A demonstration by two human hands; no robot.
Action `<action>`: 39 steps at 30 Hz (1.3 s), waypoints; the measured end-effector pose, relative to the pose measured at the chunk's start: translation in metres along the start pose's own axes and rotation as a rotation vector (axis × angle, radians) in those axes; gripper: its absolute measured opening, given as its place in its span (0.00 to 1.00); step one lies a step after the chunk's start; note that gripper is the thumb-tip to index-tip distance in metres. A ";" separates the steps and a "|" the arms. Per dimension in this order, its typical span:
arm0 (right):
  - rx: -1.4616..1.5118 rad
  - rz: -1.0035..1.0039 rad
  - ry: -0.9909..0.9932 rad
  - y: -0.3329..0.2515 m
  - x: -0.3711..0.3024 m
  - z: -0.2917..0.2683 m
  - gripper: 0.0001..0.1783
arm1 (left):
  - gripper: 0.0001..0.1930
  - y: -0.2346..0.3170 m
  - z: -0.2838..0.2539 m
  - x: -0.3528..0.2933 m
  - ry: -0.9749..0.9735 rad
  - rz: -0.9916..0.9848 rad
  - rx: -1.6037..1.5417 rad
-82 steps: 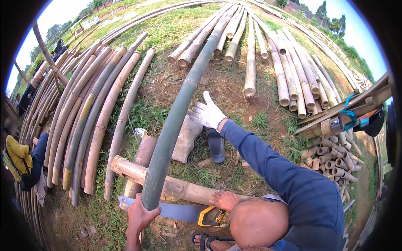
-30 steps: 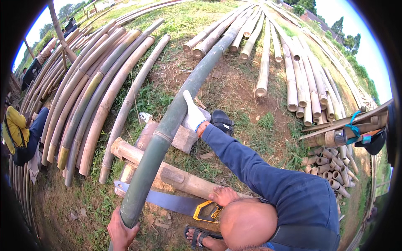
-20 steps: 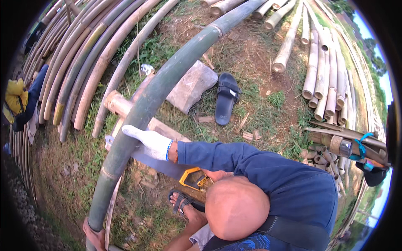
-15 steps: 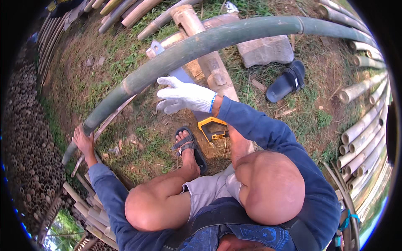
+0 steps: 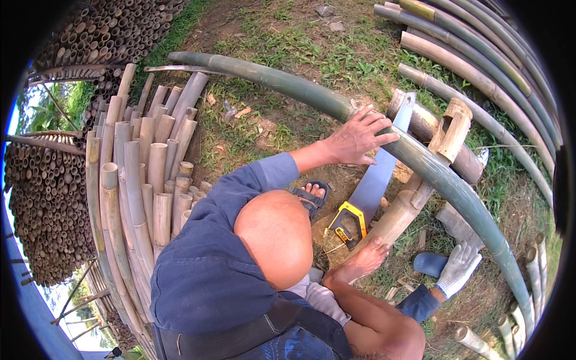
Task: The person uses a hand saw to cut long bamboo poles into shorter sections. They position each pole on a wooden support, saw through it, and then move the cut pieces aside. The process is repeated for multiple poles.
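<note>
A long green bamboo pole (image 5: 270, 78) arches across the view and lies over a bamboo rest. My bare left hand (image 5: 363, 137) grips it from above near the middle, fingers laid across its top and thumb on the near side. My gloved right hand (image 5: 458, 268) holds nothing, its fingers stretched out low beside a greyish block, short of the pole's right part. Beneath the pole, a handsaw (image 5: 373, 186) with a yellow and black handle leans against the rest, blade tip up. My bare foot (image 5: 360, 259) presses on the lower end of the bamboo rest (image 5: 396, 210).
Upright cut bamboo poles (image 5: 135, 180) stand close on the left, with stacked bamboo ends (image 5: 51, 210) behind. More long poles (image 5: 474, 51) lie at the far right. A dark sandal (image 5: 429, 264) and the block (image 5: 459, 223) sit near my right hand.
My view has swung to the left. My left hand has gone from the pole's left end to its middle. My gloved right hand has moved from above the saw to the right.
</note>
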State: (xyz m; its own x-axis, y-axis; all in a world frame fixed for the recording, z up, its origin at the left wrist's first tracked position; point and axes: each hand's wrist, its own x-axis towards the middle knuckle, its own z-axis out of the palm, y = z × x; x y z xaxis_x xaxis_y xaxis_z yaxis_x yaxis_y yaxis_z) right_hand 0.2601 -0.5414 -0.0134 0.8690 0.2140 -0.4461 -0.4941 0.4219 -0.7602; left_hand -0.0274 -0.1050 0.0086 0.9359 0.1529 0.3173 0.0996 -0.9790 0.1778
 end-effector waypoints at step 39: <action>-0.015 0.278 -0.198 0.045 0.042 0.072 0.29 | 0.24 -0.289 0.103 -0.127 1.244 -1.443 -1.679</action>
State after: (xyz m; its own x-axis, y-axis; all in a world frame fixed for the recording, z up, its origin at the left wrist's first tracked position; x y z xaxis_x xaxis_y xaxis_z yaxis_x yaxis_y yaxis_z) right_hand 0.2762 -0.4502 -0.0329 0.6881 0.4865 -0.5384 -0.7121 0.3101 -0.6299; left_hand -0.1403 0.1451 -0.1791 0.0217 0.8343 -0.5508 -0.5884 0.4561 0.6676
